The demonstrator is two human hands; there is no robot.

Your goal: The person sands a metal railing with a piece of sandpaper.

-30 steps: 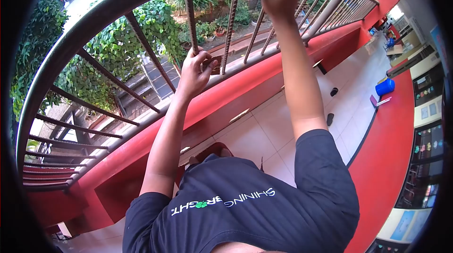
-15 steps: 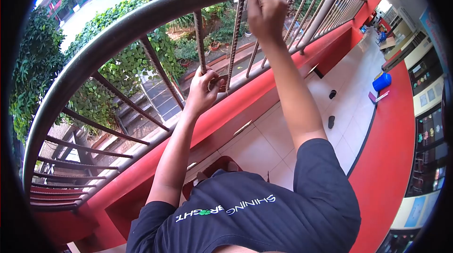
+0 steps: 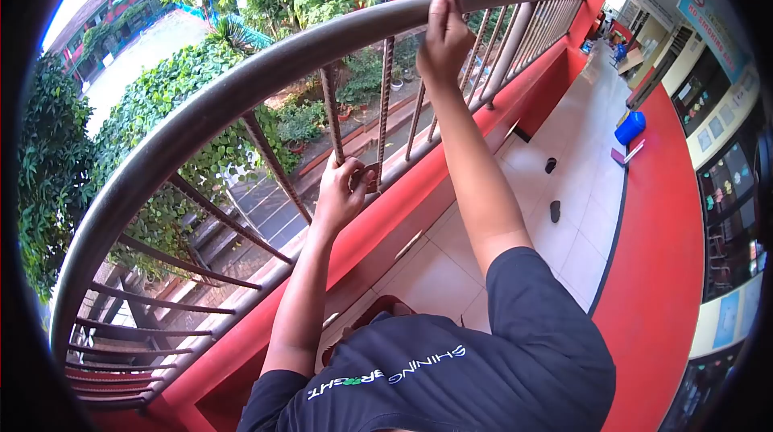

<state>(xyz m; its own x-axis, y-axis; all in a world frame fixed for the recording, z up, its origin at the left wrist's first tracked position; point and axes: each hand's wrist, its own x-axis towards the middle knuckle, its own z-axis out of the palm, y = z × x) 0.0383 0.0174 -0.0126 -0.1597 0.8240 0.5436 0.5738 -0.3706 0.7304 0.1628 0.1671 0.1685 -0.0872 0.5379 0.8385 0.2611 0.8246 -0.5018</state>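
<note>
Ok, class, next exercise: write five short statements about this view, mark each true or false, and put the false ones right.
1. The right hand is up at the top rail. True.
2. The left hand is higher up than the right hand. False: it is lower, at the bottom end of an upright bar.
3. The dark shirt has white lettering on it. True.
4. The top rail is bright yellow. False: it is a dark grey-brown.
5. A blue container stands farther along the walkway. True.
</note>
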